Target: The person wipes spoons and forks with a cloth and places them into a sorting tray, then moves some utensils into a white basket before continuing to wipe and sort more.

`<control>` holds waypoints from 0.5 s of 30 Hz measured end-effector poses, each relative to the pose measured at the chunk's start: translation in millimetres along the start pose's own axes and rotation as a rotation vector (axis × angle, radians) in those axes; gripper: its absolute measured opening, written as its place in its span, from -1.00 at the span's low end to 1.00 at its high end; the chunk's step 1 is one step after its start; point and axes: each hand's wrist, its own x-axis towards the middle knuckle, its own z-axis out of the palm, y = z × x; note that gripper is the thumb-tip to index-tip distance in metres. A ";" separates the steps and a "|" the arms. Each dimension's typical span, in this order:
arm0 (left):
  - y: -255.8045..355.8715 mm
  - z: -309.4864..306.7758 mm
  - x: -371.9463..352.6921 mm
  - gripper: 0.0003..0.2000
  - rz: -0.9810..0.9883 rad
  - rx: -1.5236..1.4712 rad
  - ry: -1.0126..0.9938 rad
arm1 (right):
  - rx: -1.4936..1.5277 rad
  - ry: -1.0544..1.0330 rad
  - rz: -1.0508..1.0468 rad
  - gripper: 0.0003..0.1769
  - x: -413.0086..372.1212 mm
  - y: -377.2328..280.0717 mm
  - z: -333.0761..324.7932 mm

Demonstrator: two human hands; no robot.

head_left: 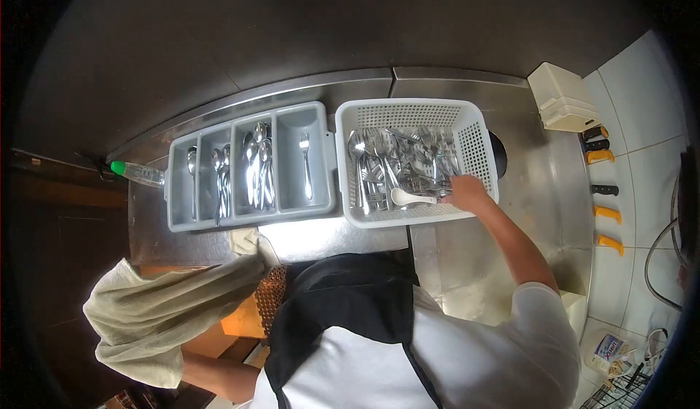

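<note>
Right hand (468,193) reaches past the near rim of the white basket (419,219) to cutlery (408,165) — grip unclear — steel counter (543,190) spreading rightward.

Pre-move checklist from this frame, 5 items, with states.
1. Right hand inside the white perforated basket: ok, it is over the front right part.
2. Grip on a single piece: cannot tell, fingertips are hidden.
3. Left hand in plain view: not ok, covered by the beige cloth.
4. Basket holds only metal cutlery: not ok, a white soup spoon lies on top near the right hand.
5. Room in the rightmost compartment of the gray cutlery tray: ok, one fork lies there.
</note>
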 end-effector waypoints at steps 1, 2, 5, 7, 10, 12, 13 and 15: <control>-0.4 -0.9 -1.0 -0.63 -0.006 -0.008 -0.002 | 0.020 -0.008 0.016 -0.51 1.7 1.6 2.6; -1.7 -2.2 -1.8 -0.63 -0.011 -0.018 0.000 | 0.040 -0.017 0.030 -0.54 3.9 3.6 4.7; -1.3 -4.3 -1.1 -0.62 -0.013 -0.024 0.000 | 0.502 -0.087 0.151 -0.64 10.7 14.5 10.1; -0.1 -6.9 -0.1 -0.62 -0.017 -0.033 0.006 | 0.649 0.022 0.183 -0.64 20.4 26.8 22.9; -0.7 -6.9 1.9 -0.62 -0.016 -0.048 0.006 | 0.791 0.218 0.150 -0.72 38.6 23.2 16.2; -2.7 -6.1 4.3 -0.61 -0.022 -0.051 0.001 | 0.985 0.321 0.153 -0.76 58.3 6.3 6.1; -4.9 -4.8 4.9 -0.61 -0.028 -0.056 -0.005 | 1.118 0.311 0.176 -0.73 61.6 -10.1 -8.9; -8.7 -4.2 5.0 -0.61 -0.036 -0.061 -0.009 | 1.382 0.282 0.221 -0.67 61.1 -41.1 -44.7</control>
